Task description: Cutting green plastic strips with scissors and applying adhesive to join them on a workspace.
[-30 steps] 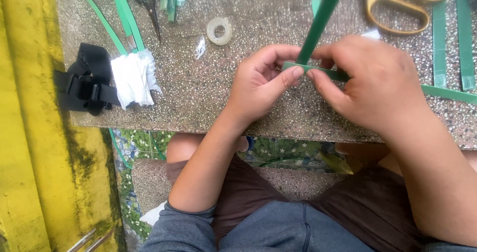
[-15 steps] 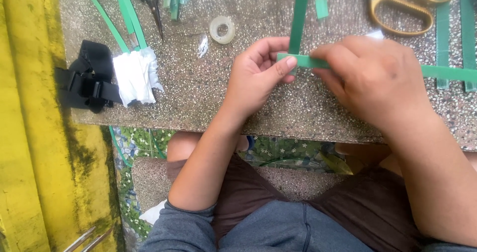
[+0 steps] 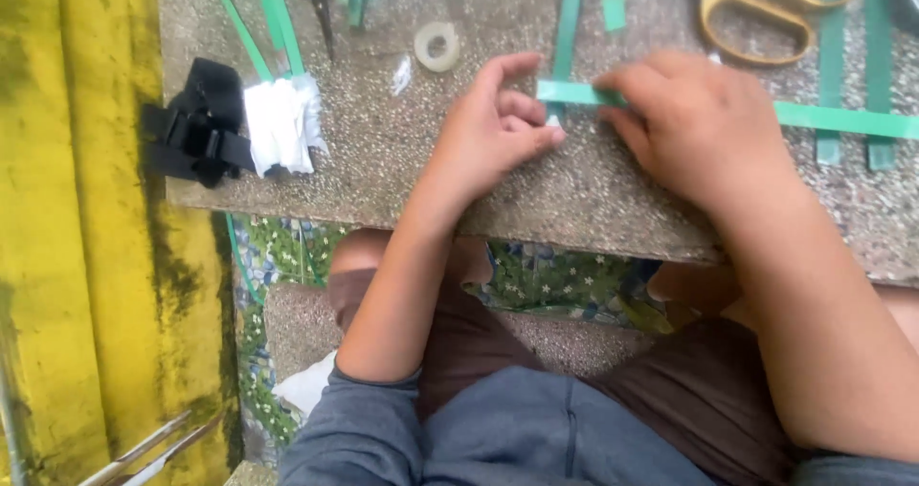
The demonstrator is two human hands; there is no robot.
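On the speckled stone tabletop [image 3: 402,160], both hands work a horizontal green strip [image 3: 574,92], a flat, narrow band that runs rightward under the right hand and reappears beyond it toward the table's right edge. The left hand [image 3: 493,132] lies just left of the strip's free end, fingers curled loosely with the index stretched up and its thumb and middle finger near the end, where a vertical green strip [image 3: 571,17] crosses behind the horizontal one; whether those fingers actually pinch either strip cannot be told. The right hand [image 3: 704,122] rests over the horizontal strip just right of its end, fingertips pressing or pinching it flat, so its hold seems narrow and closed on the band, though the contact itself is hidden beneath the fingers. The strip looks very light, thin and flexible, likely to bend or crease easily and a little slick, so it is best taken near the crossing point with fingertips on its flat faces rather than by the edges. Above the right hand lie yellow-handled scissors [image 3: 766,7], and a small green offcut [image 3: 614,11] sits just right of the vertical strip. Up-left of the left hand is a small clear tape roll [image 3: 437,45]; farther left are a white cloth wad [image 3: 282,127] and a black buckle strap [image 3: 196,127].
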